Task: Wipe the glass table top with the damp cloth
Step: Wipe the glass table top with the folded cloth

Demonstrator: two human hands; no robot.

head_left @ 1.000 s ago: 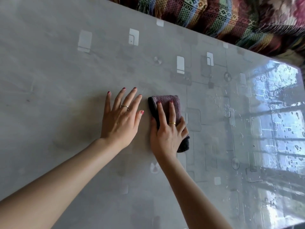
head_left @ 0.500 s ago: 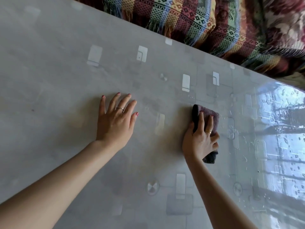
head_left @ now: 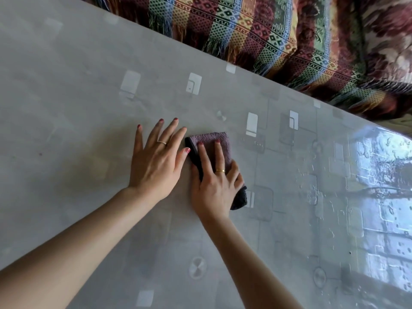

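The cloth (head_left: 213,150), folded and purplish, is pressed flat on the table (head_left: 78,179) under the right hand (head_left: 217,186). The index and middle fingers are laid straight on top of it, the outer fingers are curled at its right edge, and its dark end shows below the palm. The left hand (head_left: 156,161) is spread flat on the glass just beside the cloth, fingers straight, nothing grasped. A patterned blanket (head_left: 267,34) is seen beyond the far edge.
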